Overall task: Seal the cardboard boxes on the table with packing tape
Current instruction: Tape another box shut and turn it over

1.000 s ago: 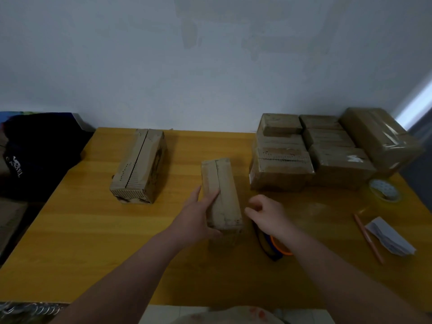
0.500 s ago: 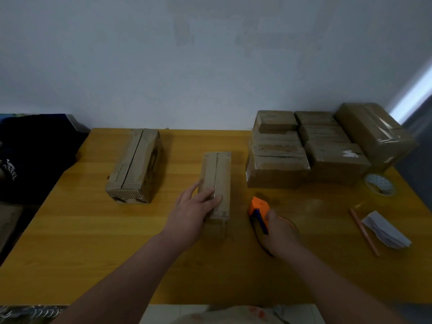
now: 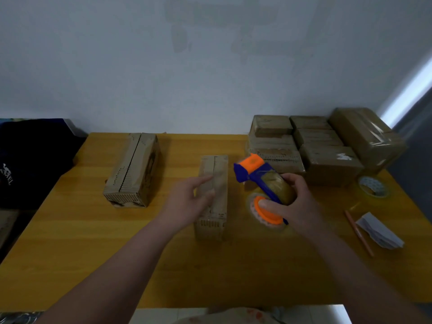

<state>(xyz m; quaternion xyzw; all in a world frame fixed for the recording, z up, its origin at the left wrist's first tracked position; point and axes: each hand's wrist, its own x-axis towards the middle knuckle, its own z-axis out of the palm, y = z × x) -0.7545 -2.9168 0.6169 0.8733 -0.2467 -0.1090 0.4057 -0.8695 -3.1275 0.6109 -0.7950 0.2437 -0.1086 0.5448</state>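
A narrow cardboard box [image 3: 218, 174] lies lengthwise at the table's middle, its top flaps meeting in an untaped seam. My left hand [image 3: 184, 202] hovers over its near left side, blurred, fingers loosely extended. My right hand [image 3: 293, 204] grips a blue and orange tape dispenser [image 3: 261, 181] holding a brown tape roll, raised just right of that box. A larger unsealed box [image 3: 134, 169] lies at the left.
A stack of taped boxes [image 3: 311, 148] fills the back right corner. A clear tape roll [image 3: 374, 189], a pencil [image 3: 358, 232] and folded paper [image 3: 379, 231] lie at the right edge. A dark bag [image 3: 30, 160] sits left of the yellow table [image 3: 93, 253].
My right hand took the tape dispenser from the table and lifted it beside the narrow box. My left hand came off the box's top and is now in motion above it.
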